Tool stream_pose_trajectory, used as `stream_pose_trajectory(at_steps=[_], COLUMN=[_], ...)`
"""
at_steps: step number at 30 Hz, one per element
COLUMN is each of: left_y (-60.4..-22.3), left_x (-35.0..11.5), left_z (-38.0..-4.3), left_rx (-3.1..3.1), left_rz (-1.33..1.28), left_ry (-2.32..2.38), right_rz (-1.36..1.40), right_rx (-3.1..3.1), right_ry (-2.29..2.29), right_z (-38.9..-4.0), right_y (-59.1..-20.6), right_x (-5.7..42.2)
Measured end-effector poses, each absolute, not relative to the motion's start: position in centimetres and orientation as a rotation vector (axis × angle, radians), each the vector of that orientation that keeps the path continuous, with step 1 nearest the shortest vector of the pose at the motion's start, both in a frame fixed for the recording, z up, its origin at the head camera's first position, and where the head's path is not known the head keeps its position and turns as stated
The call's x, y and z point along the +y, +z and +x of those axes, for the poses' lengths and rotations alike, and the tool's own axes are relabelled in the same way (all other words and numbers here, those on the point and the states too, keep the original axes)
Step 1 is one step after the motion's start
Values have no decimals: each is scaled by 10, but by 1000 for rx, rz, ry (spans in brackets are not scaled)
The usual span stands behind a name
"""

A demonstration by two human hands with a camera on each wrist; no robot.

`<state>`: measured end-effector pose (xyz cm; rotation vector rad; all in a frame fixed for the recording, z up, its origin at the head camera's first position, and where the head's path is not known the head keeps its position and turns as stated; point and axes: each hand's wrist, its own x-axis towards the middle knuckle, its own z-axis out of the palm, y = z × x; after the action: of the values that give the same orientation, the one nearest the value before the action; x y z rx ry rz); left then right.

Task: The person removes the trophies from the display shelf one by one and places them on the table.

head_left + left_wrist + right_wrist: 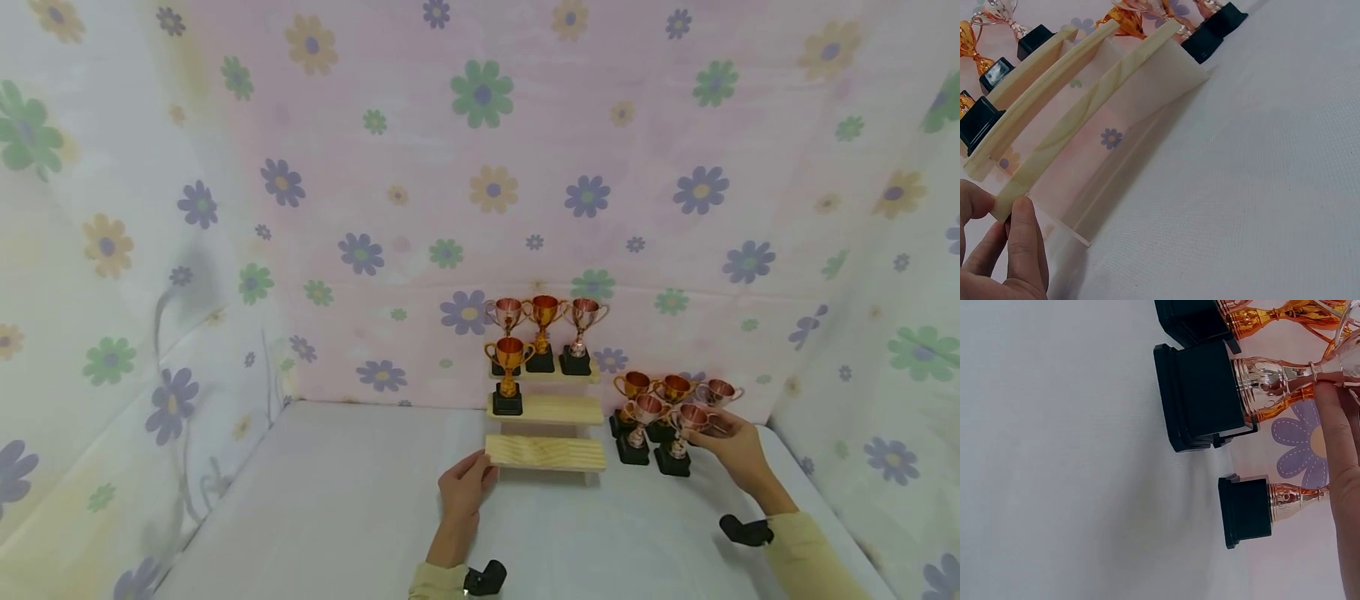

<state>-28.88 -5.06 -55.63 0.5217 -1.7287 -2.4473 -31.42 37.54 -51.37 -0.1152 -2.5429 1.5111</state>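
altogether, four trophies (508, 358) on the stepped stand (546, 452) — five beside it.

I face a booth-like enclosure, its left, far and right sides hung with flower-printed sheeting (420, 158) around a white desk (337, 500); which kind of building it stands in, I cannot tell.

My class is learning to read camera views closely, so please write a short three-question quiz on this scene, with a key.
1. How many trophies stand on the top step?
2. True or false: the left hand pinches the bottom step.
3. In the head view, where on the middle step is its lone trophy? A) left end B) centre C) right end

Key: 1. Three. 2. True. 3. A.
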Motion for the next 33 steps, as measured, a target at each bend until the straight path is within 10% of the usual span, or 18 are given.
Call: stream_pose_trajectory(at_steps=[21,33], left_y=[-557,-557], left_x=[-51,-52], left_z=[-290,-290], left_rx=[-1718,-1722], left_rz=[514,525], left_ry=[-2462,-2483], right_rz=[-90,375], right_rx=[-2911,-2668], right_ry=[1110,1008], right_z=[-256,-249], right_y=[-502,-449], right_x=[349,265])
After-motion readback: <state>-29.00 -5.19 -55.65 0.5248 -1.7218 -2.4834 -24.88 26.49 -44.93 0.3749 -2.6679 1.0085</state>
